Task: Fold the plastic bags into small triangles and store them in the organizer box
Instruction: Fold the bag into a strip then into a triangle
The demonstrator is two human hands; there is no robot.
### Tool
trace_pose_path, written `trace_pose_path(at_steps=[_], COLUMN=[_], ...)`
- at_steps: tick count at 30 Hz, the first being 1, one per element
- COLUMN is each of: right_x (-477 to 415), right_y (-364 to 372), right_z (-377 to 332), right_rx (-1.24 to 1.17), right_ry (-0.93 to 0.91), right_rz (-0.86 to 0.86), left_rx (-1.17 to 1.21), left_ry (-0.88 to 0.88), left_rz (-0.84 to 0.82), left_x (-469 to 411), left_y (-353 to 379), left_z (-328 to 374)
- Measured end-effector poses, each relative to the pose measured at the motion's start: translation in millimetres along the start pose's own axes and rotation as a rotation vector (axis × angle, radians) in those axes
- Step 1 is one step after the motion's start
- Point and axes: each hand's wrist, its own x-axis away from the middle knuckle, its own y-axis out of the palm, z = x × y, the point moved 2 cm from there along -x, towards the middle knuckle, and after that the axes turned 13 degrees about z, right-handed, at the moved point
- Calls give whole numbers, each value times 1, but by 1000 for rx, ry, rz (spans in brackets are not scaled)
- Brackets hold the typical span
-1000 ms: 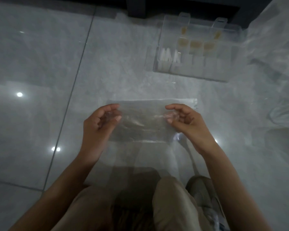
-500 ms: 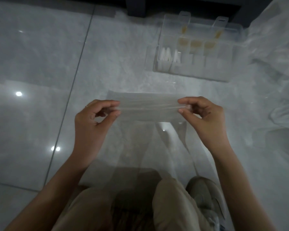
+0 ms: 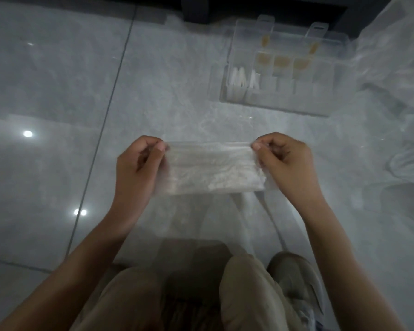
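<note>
A clear plastic bag [image 3: 213, 168] is stretched flat between my hands above the grey tiled floor, its upper part doubled into a band and the rest hanging down toward my knees. My left hand [image 3: 139, 168] pinches the bag's left top corner between thumb and fingers. My right hand [image 3: 287, 163] pinches the right top corner the same way. Beyond the bag, at the far right, the clear organizer box [image 3: 320, 108] lies open. White folded triangles [image 3: 243, 78] stand in its left compartments and yellowish ones [image 3: 281, 62] sit further back.
A heap of loose clear plastic bags [image 3: 397, 68] lies at the right, spreading down the right edge. Dark furniture [image 3: 261, 8] stands behind the box. My bent knees and a grey shoe [image 3: 296, 280] fill the bottom. A floor tile joint [image 3: 110, 106] runs down the left side.
Both hands rose and moved apart, pulling the bag taut. The top edge has been folded over, so the doubled band is now wider and sits higher above the floor.
</note>
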Motion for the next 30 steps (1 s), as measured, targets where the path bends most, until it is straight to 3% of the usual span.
trace_pose_path(at_steps=[6, 11, 14, 18, 23, 30], right_x=[-24, -17, -4, 19, 32, 37], right_y=[26, 38, 53, 91, 106, 49], right_z=[21, 23, 17, 15, 39, 71], right_rx=[509, 566, 473, 520, 735, 921], right_ry=[-83, -316, -455, -578, -609, -369], right_rz=[-49, 185, 186, -99, -221, -116], left_rx=[-170, -368, -509, -767, -867, -923], left_ry=[151, 320, 596, 766, 788, 785], left_rz=[2, 102, -57, -302, -352, -320], left_x=[-13, -16, -10, 4, 6, 5], left_y=[23, 17, 22, 46, 52, 52], left_z=[-36, -47, -46, -64, -78, -80])
